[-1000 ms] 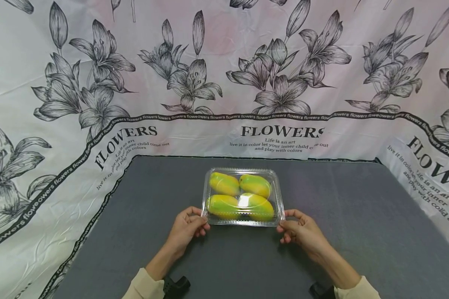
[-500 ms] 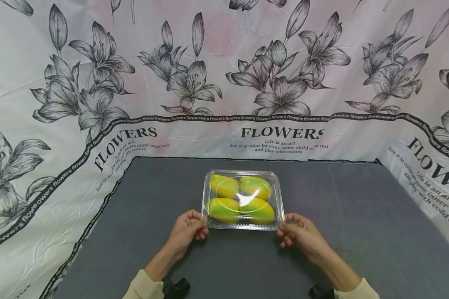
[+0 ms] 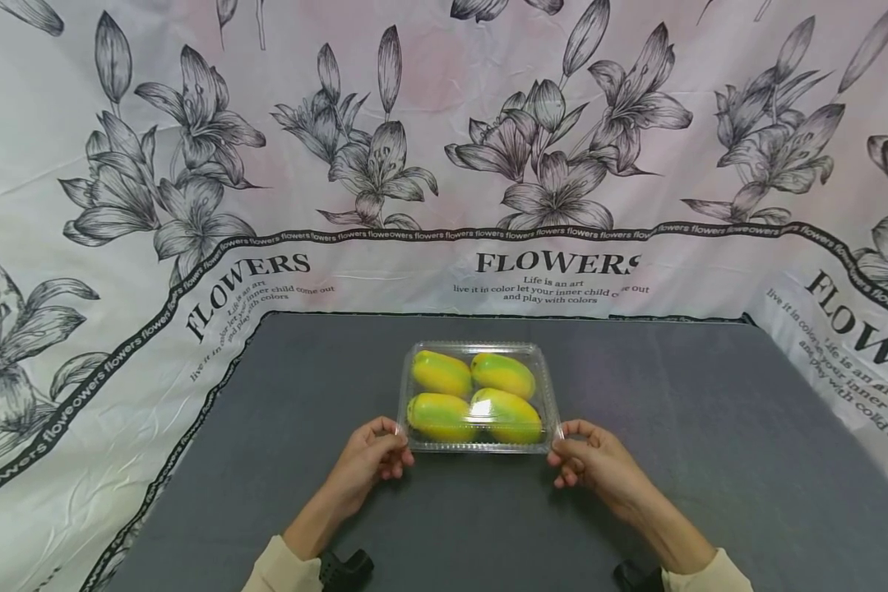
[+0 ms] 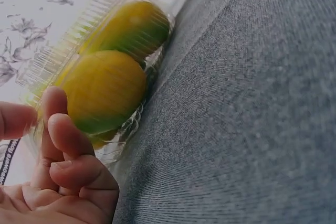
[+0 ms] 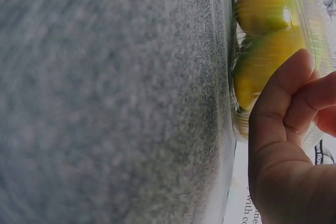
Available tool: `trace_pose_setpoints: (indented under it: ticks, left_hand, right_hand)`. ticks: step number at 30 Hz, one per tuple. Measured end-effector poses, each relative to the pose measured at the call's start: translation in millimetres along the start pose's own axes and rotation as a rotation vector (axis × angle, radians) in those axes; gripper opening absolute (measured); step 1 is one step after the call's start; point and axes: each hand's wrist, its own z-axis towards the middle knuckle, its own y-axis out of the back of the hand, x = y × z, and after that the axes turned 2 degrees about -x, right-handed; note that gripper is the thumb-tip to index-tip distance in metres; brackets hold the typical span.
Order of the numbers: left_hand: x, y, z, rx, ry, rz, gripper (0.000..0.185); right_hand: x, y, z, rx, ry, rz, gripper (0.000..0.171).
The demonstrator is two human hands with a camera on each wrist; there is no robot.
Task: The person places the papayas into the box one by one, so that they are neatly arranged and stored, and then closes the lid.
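backdrop: white cloth [image 3: 81, 247] with grey lily prints and "FLOWERS" lettering, hung behind and along both sides of the worktop.
worktop: grey fabric surface [image 3: 710, 460]; fills most of both wrist views.
left hand [image 3: 370, 460]: at the near-left corner of the box, fingers curled onto the rim. Grip: grasping the box corner, thumb [image 4: 16, 120] on top, fingers [image 4: 65, 135] against the side wall in the left wrist view.
left sleeve: cream cuff [image 3: 281, 569] at the bottom edge, a dark strap-mounted device just beside it.
box: clear plastic clamshell box [image 3: 479, 448], lid down, sitting flat on the worktop, centre of the head view, between the two hands.
contents: four yellow-green mangoes [image 3: 477, 396] in two rows of two, touching each other; glare spot on the lid over the near pair.
right hand [image 3: 588, 462]: at the near-right corner of the box. Grip: grasping that corner, fingers curled round the rim; right wrist view shows fingertips [image 5: 286, 85] against the clear wall with fruit just behind.
right sleeve: cream cuff [image 3: 710, 575] at the bottom edge.
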Motion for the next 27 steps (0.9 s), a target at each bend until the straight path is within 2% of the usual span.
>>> trace_pose_setpoints:
  ticks: [12, 20, 27]
  left_hand:
    - [1.9, -1.1, -1.2, 0.061, 0.019, -0.043, 0.01]
    - [1.3, -6.1, -1.0, 0.012, 0.016, -0.063, 0.016]
    - [1.8, -5.6, -0.8, 0.008, 0.021, -0.058, 0.014]
  right_hand:
    - [-1.2, 3.4, -0.9, 0.037, 0.012, -0.017, 0.027]
    - [-1.1, 2.4, -1.0, 0.062, 0.025, -0.02, 0.029]
    - [-1.4, 2.5, 0.0, 0.046, 0.016, -0.016, 0.025]
